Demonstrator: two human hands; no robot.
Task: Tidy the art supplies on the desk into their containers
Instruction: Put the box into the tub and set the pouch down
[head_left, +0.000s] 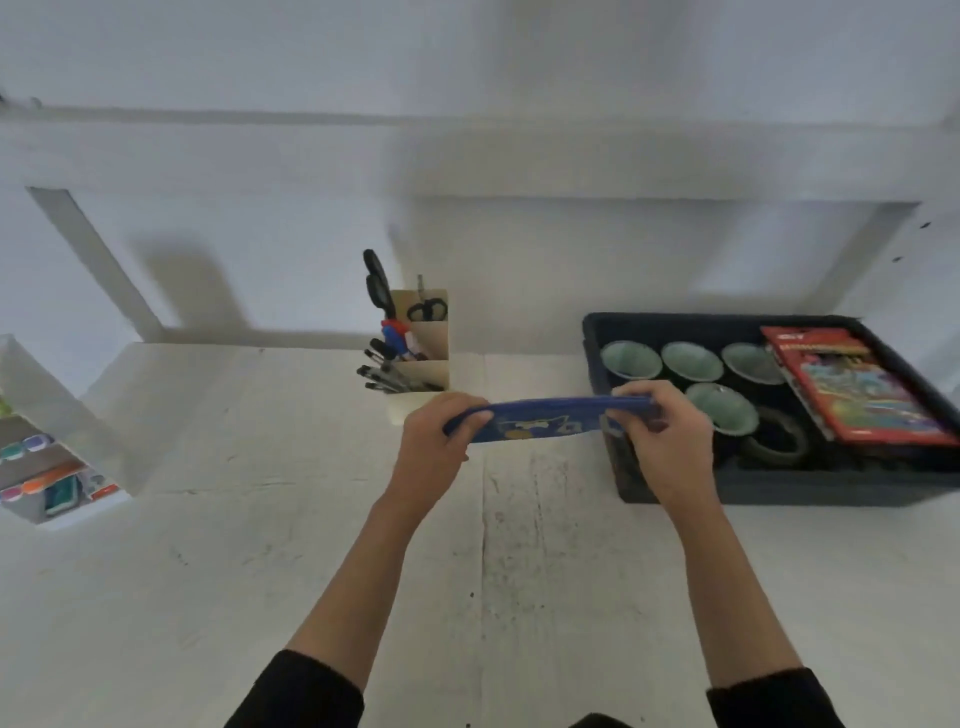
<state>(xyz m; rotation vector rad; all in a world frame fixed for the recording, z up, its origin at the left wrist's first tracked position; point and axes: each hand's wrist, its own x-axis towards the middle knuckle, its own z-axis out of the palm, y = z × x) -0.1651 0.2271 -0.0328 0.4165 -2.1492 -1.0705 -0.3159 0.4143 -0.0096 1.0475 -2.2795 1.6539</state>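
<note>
**Blue pencil case held up between two hands**

Long blue pencil case (545, 423) held level above the white desk (311, 545), clear of the surface, at the middle of the view. Left hand (441, 447) clamped on the left end, fingers curled over the top edge. Right hand (662, 441) gripping the right end, fingers folded round it, just over the near-left corner of the dark tray (675, 493). Pale printed figure on the near face of the case, too blurred to read. Cannot tell whether zipped or unzipped.

In the tray: four pale green bowls (691, 361), three in a back row and one nearer, partly hidden behind the right hand. Roll of tape (774, 458) just beside the near bowl. Red box (857, 384) with a colourful cover lying tilted along the right side.

Just beyond the left hand: beige stepped pen holder (428, 338), upright on the desk. Black pens (384, 374) in the front compartments, small black scissors (427, 310) in the rear one, large black-handled scissors (379, 283) sticking up at its left.

At the far left edge: white drawer unit (62, 415) with colourful items inside, blurred. Black sleeves (301, 691) ending partway along both forearms.
</note>
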